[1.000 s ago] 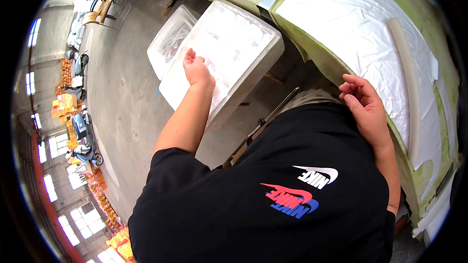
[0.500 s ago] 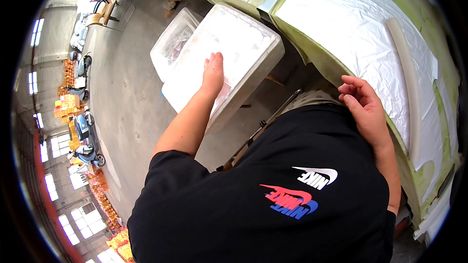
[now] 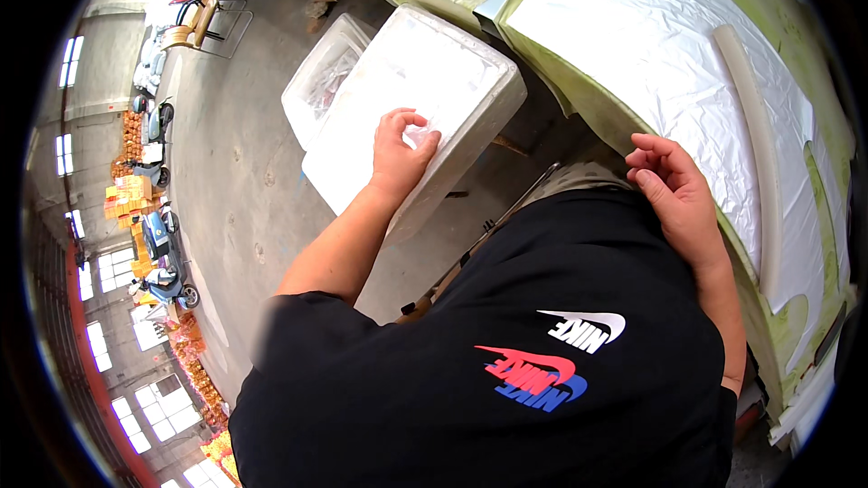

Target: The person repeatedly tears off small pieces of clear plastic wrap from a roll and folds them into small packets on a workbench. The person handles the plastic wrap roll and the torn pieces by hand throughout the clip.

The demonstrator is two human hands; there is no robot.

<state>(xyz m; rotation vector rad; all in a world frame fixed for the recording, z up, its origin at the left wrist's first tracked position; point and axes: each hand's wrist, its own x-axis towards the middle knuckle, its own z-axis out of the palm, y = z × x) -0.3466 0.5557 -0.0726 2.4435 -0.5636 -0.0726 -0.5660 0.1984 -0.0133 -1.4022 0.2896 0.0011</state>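
Left hand over the foam box, right hand just chilling by the table
Left hand point(image 3: 404, 154) has its thumb and fingers curled near the white foam box's point(image 3: 434, 50) body-side edge, can't tell if it's pinching anything. Smaller foam box point(image 3: 303, 95) sits by the far-left edge. Right hand point(image 3: 674, 199) hangs half-curled beside the green-covered table's point(image 3: 604, 116) near edge, white sheet point(image 3: 633, 36) on top.

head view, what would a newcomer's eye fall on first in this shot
Probably the big white foam box at upper centre, with the left grip curled over it; whether it pinches anything is unclear. Next, the crinkled white sheet at right, a pale tube lying along it. The black shirt fills the lower middle.
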